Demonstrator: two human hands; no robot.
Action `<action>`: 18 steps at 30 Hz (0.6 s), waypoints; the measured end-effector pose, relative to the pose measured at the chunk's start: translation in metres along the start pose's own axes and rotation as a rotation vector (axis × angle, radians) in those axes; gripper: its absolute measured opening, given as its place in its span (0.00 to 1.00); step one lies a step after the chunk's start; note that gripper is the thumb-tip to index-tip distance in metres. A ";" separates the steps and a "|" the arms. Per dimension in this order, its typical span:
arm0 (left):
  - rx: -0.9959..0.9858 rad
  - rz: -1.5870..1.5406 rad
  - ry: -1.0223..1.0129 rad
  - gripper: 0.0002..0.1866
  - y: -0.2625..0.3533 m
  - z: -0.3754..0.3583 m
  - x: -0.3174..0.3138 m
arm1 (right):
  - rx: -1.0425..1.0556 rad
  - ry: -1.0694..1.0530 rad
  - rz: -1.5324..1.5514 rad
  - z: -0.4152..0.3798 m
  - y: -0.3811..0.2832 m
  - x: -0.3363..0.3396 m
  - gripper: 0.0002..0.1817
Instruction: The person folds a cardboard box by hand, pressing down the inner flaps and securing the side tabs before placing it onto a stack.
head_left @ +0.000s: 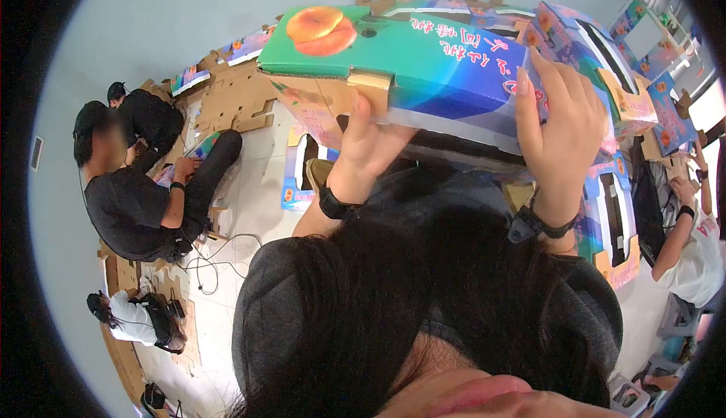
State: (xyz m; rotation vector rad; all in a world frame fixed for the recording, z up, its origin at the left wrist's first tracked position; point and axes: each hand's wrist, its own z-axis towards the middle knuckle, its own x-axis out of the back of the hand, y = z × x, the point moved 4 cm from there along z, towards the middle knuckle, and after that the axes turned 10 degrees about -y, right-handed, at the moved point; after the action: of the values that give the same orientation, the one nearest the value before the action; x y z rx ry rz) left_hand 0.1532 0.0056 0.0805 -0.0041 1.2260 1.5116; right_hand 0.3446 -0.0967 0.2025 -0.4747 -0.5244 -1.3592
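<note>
A printed cardboard peach box [446,62], green to blue with peaches and inverted lettering on its upper face, is held lengthwise before my chest. My left hand [369,142] grips its near side from below, the thumb resting by a bare cardboard tab [369,94] and the other fingers partly hidden beneath the box. My right hand [563,119] wraps over the right end, with its thumb and fingers on the printed upper face. A dark, long opening [461,149] shows along the side facing me. Both wrists wear black bands.
More printed boxes [609,206] stand at the right, and another box [300,172] sits beyond my left wrist. Flat cardboard sheets [234,93] cover floor at the left. Seated people [125,198] are at left; another person [692,244] works at right. Black cables [208,263] cross the floor.
</note>
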 end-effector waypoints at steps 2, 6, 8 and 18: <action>0.000 0.008 -0.019 0.53 0.000 0.001 0.002 | -0.006 0.014 0.000 0.001 0.001 -0.001 0.17; 0.023 0.046 -0.061 0.53 -0.003 0.002 0.010 | -0.015 0.011 0.012 0.000 0.007 -0.003 0.17; 0.022 0.065 -0.082 0.52 -0.005 0.000 0.017 | -0.011 0.004 0.002 0.000 0.007 -0.003 0.17; -0.055 0.077 -0.031 0.48 -0.003 0.000 0.022 | 0.033 0.040 -0.020 -0.001 0.003 -0.005 0.18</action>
State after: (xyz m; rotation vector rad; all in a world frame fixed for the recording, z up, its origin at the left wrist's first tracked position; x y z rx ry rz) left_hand 0.1477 0.0212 0.0655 0.0301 1.1711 1.6059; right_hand 0.3472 -0.0924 0.1986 -0.4159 -0.5192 -1.3749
